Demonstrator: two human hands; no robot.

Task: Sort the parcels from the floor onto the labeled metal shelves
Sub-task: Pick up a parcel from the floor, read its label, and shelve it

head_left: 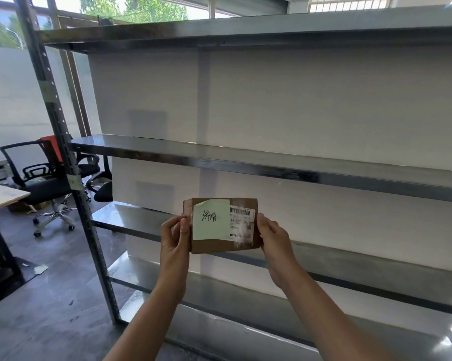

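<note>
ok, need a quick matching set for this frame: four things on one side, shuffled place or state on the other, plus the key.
Things:
1. cardboard parcel
2. green note
3. barcode label
4. black office chair

Place or state:
A. taped on the parcel's left part, handwritten
B. on the floor left of the metal shelves
C. held between left hand and right hand
D. on the parcel's right part, under glossy tape

Pairs: 1-C, 2-A, 3-D, 4-B

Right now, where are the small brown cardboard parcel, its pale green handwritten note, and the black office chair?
Small brown cardboard parcel (pixel 221 246): head view, bare lower edge.
Pale green handwritten note (pixel 211 221): head view, centre.
Black office chair (pixel 46 188): head view, seat.
</note>
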